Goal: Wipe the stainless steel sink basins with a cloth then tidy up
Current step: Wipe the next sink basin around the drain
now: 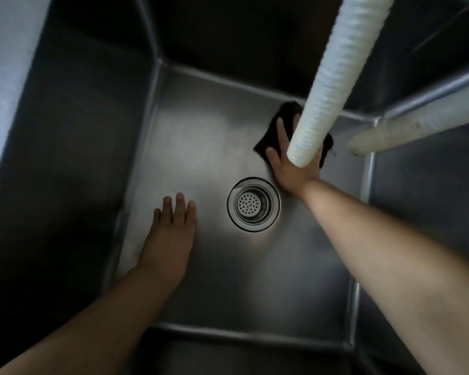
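White hose (333,77) over right hand (290,163)

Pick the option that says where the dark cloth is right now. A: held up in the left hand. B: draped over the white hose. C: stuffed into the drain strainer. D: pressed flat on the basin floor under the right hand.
D: the right hand lies flat on the dark cloth on the basin floor, beyond the drain strainer; the left hand is bare.
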Tool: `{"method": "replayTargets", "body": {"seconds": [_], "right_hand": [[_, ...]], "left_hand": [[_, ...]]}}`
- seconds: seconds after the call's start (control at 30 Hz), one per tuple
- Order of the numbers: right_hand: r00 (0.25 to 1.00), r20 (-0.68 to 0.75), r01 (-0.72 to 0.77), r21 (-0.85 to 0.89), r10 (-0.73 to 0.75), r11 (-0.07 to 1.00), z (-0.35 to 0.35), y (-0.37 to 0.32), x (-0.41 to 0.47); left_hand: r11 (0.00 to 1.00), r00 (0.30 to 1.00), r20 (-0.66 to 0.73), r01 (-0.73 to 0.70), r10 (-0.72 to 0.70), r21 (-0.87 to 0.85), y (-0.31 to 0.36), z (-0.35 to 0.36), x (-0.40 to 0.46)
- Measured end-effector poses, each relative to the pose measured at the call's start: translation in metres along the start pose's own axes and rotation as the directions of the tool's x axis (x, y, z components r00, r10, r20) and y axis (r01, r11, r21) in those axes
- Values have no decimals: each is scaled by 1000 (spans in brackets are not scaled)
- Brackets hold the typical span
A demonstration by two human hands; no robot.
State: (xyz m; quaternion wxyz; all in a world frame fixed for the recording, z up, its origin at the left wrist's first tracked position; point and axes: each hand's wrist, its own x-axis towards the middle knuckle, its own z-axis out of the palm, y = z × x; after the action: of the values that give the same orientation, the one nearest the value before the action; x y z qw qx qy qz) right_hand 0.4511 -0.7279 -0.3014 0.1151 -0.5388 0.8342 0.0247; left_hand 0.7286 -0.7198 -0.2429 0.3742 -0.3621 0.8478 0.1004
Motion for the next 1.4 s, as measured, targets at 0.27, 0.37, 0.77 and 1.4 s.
{"method": "replayTargets", "body": {"seconds": [0.27,0.37,0.77,1.4], "right_hand": [[941,83,337,-130,-328,933,9,-89,24],[842,137,539,-171,-522,825,13,-119,0],[965,25,261,-126,-260,957,-13,-2,48],[968,201,190,-185,-152,964,27,-7,-220]], "left_hand": [[1000,1000,7,-3,3,8,-2,2,4],[1000,1000,16,-3,3,27,0,1,5],[999,999,36,2,-4,46,-2,4,5],[961,999,-46,-7,-6,-276,-17,-11,-21]]}}
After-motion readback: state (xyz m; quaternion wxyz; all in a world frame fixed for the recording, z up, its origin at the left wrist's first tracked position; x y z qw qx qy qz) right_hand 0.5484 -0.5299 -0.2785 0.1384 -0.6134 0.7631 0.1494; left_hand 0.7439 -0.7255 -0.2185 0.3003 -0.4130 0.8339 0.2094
